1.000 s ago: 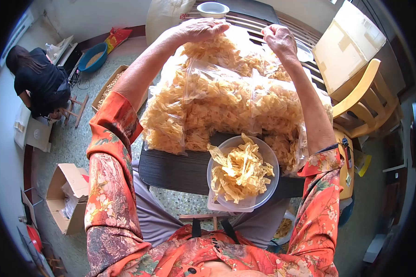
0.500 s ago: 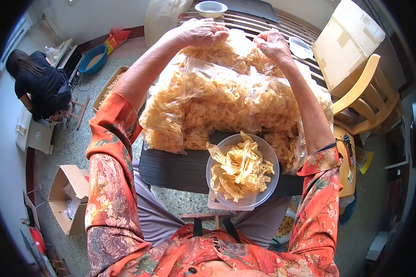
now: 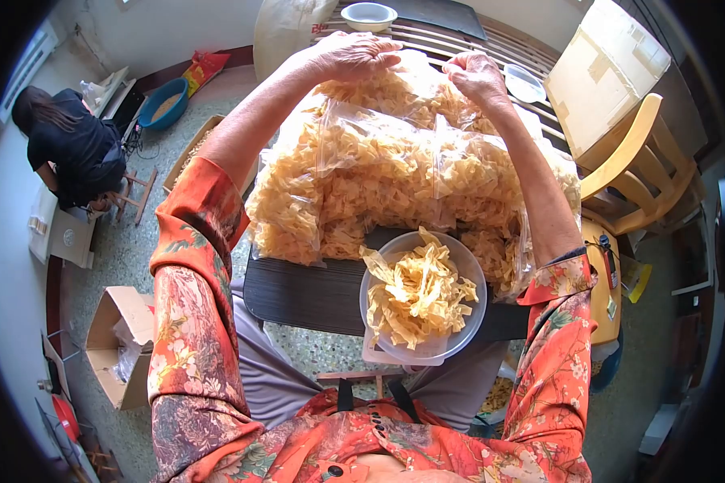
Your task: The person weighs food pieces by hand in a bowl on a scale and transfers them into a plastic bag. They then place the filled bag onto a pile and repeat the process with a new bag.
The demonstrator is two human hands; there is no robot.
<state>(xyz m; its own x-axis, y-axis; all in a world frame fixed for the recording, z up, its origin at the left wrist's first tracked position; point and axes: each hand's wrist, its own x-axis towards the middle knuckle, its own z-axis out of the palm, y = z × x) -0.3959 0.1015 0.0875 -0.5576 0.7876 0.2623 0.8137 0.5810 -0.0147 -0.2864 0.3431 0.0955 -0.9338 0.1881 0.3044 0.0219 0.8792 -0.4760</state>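
A heap of clear plastic bags stuffed with pale yellow strip snacks lies on a dark tray across my lap. My left hand and my right hand both reach to the far top of the heap and pinch the mouth of the uppermost bag. Nearer to me, a grey bowl piled with loose yellow strips sits on the tray's right side, on top of a white lidded tub.
A slatted wooden bench behind the heap carries a white bowl and a clear lid. A cardboard box rests on a yellow chair at right. Another person in black crouches at left; an open carton lies on the floor.
My right hand has come down and in toward my left, closing on the top bag's mouth. Since half a second ago almost nothing has moved.
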